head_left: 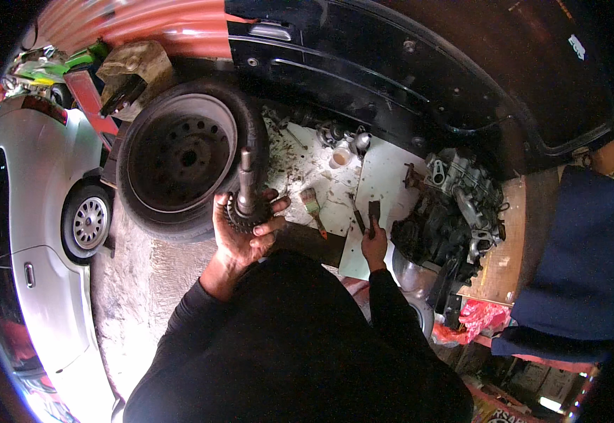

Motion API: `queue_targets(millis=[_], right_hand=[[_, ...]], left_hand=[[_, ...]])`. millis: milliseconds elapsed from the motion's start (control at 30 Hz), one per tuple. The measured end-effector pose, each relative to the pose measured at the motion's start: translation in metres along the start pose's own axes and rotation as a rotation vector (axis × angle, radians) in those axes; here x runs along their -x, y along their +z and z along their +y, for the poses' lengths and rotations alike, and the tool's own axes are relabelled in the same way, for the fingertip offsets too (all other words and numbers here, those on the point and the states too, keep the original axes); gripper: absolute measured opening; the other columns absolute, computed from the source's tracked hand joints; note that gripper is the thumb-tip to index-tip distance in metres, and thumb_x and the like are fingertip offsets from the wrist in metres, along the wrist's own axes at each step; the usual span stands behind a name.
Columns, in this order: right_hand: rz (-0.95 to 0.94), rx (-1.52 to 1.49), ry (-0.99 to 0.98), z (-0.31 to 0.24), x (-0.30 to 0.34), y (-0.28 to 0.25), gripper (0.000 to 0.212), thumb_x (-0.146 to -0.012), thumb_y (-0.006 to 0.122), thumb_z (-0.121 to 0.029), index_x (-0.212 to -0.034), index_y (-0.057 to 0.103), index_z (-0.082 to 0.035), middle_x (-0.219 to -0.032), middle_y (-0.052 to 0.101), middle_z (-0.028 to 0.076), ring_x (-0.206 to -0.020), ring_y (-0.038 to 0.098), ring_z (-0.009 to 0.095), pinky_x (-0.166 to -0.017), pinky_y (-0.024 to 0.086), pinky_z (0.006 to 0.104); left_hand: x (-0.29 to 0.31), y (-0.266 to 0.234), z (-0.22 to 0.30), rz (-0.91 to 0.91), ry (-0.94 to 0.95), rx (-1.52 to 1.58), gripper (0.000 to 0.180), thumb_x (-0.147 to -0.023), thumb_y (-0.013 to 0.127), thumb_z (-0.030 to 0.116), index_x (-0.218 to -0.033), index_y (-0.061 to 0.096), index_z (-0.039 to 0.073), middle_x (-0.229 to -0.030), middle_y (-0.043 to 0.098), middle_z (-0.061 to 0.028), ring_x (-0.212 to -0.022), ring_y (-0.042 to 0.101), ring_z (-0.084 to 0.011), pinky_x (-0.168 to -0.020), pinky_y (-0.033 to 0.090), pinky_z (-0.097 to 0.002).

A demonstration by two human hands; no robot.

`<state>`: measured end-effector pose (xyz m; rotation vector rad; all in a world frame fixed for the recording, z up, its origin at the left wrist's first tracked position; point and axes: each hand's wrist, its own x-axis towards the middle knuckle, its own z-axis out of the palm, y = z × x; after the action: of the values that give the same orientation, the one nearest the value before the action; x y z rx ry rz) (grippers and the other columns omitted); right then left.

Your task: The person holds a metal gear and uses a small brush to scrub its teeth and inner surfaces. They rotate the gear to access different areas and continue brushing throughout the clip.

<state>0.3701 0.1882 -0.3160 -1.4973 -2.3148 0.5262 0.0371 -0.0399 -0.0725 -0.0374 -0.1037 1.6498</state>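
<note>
My left hand (240,236) is raised, its fingers curled around a gear shaft (248,189) whose toothed wheel sits at the palm and whose metal stem points up. My right hand (374,248) grips a dark flat-headed tool (375,210) over the white work surface (363,261); its exact kind is hard to tell. Just left of that tool lies a slim dark bar (358,213). Between the two hands a paintbrush (311,203) rests on the surface, its orange-tipped handle toward me.
A wheel with a tyre (134,169) lies at the left. Greasy engine parts (462,194) stand on the right, near a dark blue cloth (568,240). Small metal parts (346,137) lie at the back below a black vehicle panel (363,63). A silver car (53,296) is far left.
</note>
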Motion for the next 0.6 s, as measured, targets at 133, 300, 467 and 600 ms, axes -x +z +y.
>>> queue_targets(millis=[133, 300, 467, 600], right_hand=[[0.026, -0.022, -0.129, -0.004, -0.01, 0.017, 0.04, -0.09, 0.068, -0.017, -0.129, 0.068, -0.009, -0.108, 0.063, 0.022, -0.096, 0.063, 0.039, -0.086, 0.053, 0.0472], [-0.091, -0.131, -0.058, -0.028, -0.037, 0.025, 0.032, -0.089, 0.067, -0.016, -0.119, 0.071, -0.008, -0.112, 0.063, 0.019, -0.106, 0.062, 0.038, -0.09, 0.052, 0.048], [-0.064, -0.082, -0.188, -0.064, -0.048, 0.055, 0.029, -0.087, 0.064, -0.01, -0.116, 0.068, -0.007, -0.117, 0.061, 0.021, -0.112, 0.058, 0.04, -0.095, 0.046, 0.0523], [-0.103, -0.066, -0.208, -0.081, -0.05, 0.073, 0.037, -0.085, 0.062, -0.009, -0.122, 0.058, -0.008, -0.123, 0.058, 0.023, -0.118, 0.054, 0.045, -0.098, 0.044, 0.0547]], left_hand=[[0.0, -0.011, -0.006, -0.002, -0.062, -0.003, 0.069, -0.081, 0.063, 0.06, -0.12, 0.052, 0.005, -0.105, 0.046, -0.0135, -0.071, 0.046, -0.018, -0.044, 0.039, -0.0223], [0.003, -0.008, -0.011, 0.011, -0.029, -0.146, 0.071, -0.079, 0.06, 0.065, -0.115, 0.054, 0.004, -0.101, 0.045, -0.0137, -0.071, 0.047, -0.0198, -0.041, 0.038, -0.0217], [0.005, -0.01, -0.021, 0.196, 0.053, -0.257, 0.068, -0.085, 0.052, 0.063, -0.114, 0.056, 0.003, -0.102, 0.058, -0.0196, -0.068, 0.051, -0.022, -0.038, 0.037, -0.0223], [0.009, -0.024, -0.026, 0.474, 0.206, -0.646, 0.081, -0.09, 0.045, 0.073, -0.123, 0.061, 0.001, -0.103, 0.064, -0.0177, -0.071, 0.062, -0.0206, -0.039, 0.042, -0.0251]])
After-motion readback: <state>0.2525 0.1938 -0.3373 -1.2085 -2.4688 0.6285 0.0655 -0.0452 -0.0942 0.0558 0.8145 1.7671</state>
